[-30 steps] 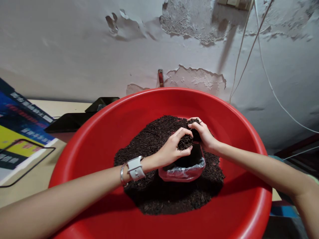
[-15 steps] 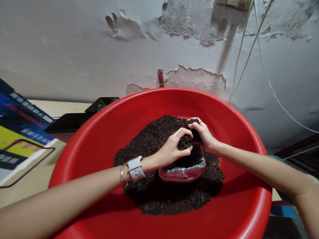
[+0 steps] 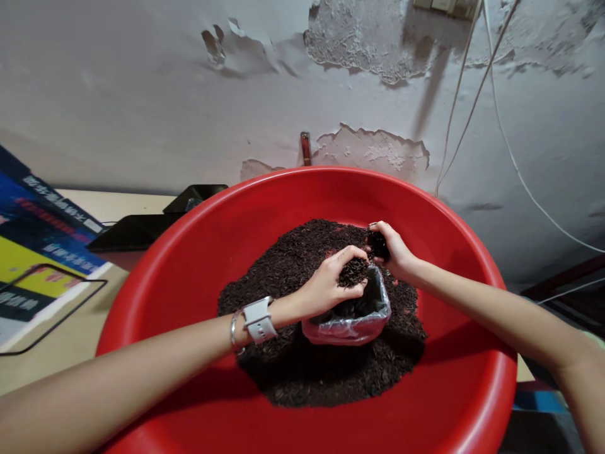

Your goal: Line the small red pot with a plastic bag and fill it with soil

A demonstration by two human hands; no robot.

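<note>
A big red basin (image 3: 439, 403) holds a heap of dark loose tea leaves (image 3: 293, 258). In the heap stands a small container lined with a clear plastic bag (image 3: 352, 325), dark inside. My left hand (image 3: 331, 284), with a white watch and a bangle on the wrist, is cupped over the bag's mouth and holds a handful of leaves. My right hand (image 3: 394, 249) is closed on another dark clump just beyond the bag's far rim.
A peeling grey wall with white cables (image 3: 472, 94) rises behind the basin. On the left of the wooden table lie a blue and yellow printed box (image 3: 33, 252), a black wire frame (image 3: 70, 302) and a flat black object (image 3: 137, 230).
My right hand has lifted slightly up and to the right with its clump of leaves. The bag's rim has opened a little wider. My left hand has barely moved.
</note>
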